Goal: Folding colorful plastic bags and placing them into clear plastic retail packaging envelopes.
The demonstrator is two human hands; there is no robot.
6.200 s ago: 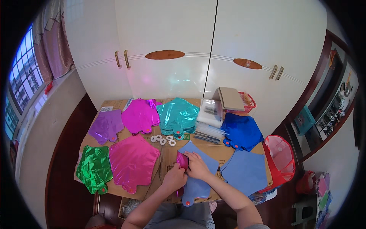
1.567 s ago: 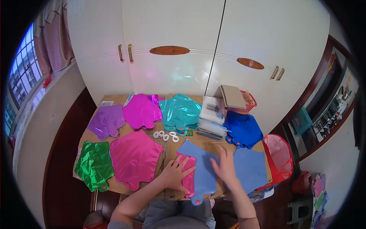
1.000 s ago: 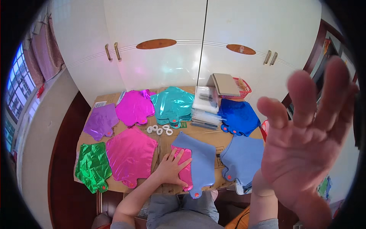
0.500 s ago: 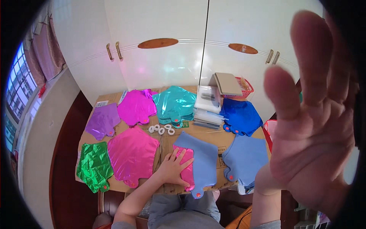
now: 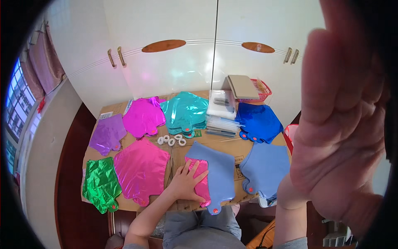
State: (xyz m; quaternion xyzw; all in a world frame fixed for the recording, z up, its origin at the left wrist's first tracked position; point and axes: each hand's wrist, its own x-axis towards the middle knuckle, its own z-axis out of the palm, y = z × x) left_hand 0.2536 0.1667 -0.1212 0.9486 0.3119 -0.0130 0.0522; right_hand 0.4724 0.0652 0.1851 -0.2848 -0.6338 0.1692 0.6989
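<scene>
My left hand [image 5: 188,183] lies flat with spread fingers on a folded pink foil balloon [image 5: 202,189], which rests partly over a flat light-blue foil balloon [image 5: 222,174]. The blue one's rounded tab with a red dot hangs at the near table edge. Raised close to the camera, my right hand [image 5: 340,120] shows its palm, fingers stretched upward and holding nothing. It hides the right side of the view. Beside the blue balloon lies a stack of light-blue balloons [image 5: 267,170]; left of my left hand spreads a large pink balloon [image 5: 143,170].
Cardboard [image 5: 174,159] covers the table. Around it lie green [image 5: 101,182], purple [image 5: 107,133], magenta [image 5: 143,116], teal [image 5: 186,110] and dark-blue [image 5: 261,122] balloons. White tape rolls [image 5: 171,142], plastic sticks [image 5: 224,124] and a red basket [image 5: 265,89] sit farther back, before white cupboard doors [image 5: 166,20].
My right hand has turned and its fingers have drawn closer together, with the thumb no longer spread out. The view has shifted slightly; my left hand stays on the pink balloon.
</scene>
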